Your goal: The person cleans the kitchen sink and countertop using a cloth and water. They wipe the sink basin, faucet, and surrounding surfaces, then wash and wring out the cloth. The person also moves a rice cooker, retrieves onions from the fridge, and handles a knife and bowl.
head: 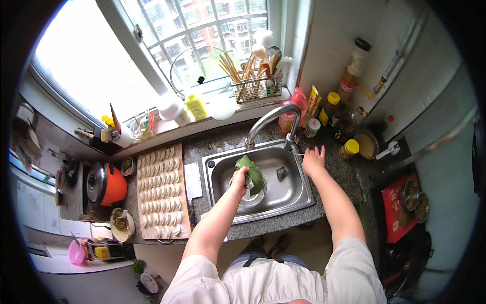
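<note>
My left hand (240,181) grips a bunched green cloth (254,175) above the left half of the stainless steel sink (276,207). Under the cloth, partly hidden by it, a clear round bowl (262,197) sits in the basin. A dark scouring pad (281,173) lies on the basin floor farther right. At the sink's back right corner, my right hand (314,159) is at the thin lever of the chrome faucet (290,142), some fingers spread; whether it grips the lever cannot be told. The faucet's spout arches over the back rim, and no stream of water is visible.
Left of the sink, rows of dumplings cover a wooden board (186,224), with a filling bowl (130,228) and an orange pot (114,186) beyond. Jars, including a yellow-lidded jar (348,149), stand behind my right hand. A chopstick rack (258,89) is on the sill. A red box (398,212) lies far right.
</note>
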The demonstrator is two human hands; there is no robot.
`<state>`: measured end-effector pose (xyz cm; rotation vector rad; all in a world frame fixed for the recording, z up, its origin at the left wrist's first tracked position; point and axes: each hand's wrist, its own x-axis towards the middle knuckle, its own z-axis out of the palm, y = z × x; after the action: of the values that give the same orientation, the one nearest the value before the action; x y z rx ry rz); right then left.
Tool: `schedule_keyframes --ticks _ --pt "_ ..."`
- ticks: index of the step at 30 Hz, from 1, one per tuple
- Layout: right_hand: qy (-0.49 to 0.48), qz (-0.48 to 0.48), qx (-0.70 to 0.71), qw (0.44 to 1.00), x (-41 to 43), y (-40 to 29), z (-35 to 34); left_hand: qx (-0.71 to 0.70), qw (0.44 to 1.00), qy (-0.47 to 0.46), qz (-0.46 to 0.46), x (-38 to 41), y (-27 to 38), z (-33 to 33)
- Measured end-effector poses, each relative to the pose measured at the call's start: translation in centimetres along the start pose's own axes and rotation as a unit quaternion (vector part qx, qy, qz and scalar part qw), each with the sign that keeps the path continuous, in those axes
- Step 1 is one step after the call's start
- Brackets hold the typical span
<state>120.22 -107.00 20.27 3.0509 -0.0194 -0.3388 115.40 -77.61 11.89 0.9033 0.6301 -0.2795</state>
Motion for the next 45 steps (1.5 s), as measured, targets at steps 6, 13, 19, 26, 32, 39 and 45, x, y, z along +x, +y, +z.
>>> schedule_keyframes --ticks 6,13,19,26,32,39,45 --pt "-0.043 -0.120 0.299 0.946 -4.3 -11.7 1.7 -0.008 0.999 -0.010 -0.049 2.1 0.2 1.2" --pt "-0.049 -0.178 0.463 0.867 2.2 -17.2 4.8 0.092 0.988 -0.117 -0.037 1.5 5.5 -1.8" --pt "-0.076 -0.182 0.437 0.877 2.2 -17.5 2.2 0.385 0.917 -0.008 0.105 3.9 6.2 -6.0" --pt "-0.088 -0.099 0.502 0.855 3.4 -15.5 1.9 0.448 0.851 -0.069 0.266 3.9 6.1 -7.2" --pt "-0.102 -0.183 0.489 0.847 1.8 -15.6 -2.9 0.634 0.744 0.018 0.212 1.1 8.5 -4.5" --pt "-0.144 -0.203 0.458 0.853 2.5 -12.8 -4.5 0.525 0.792 -0.023 0.312 -0.1 10.6 -1.6" --pt "-0.206 -0.086 0.692 0.687 2.2 -12.1 -5.2 0.506 0.817 -0.096 0.258 -0.8 10.6 0.0"
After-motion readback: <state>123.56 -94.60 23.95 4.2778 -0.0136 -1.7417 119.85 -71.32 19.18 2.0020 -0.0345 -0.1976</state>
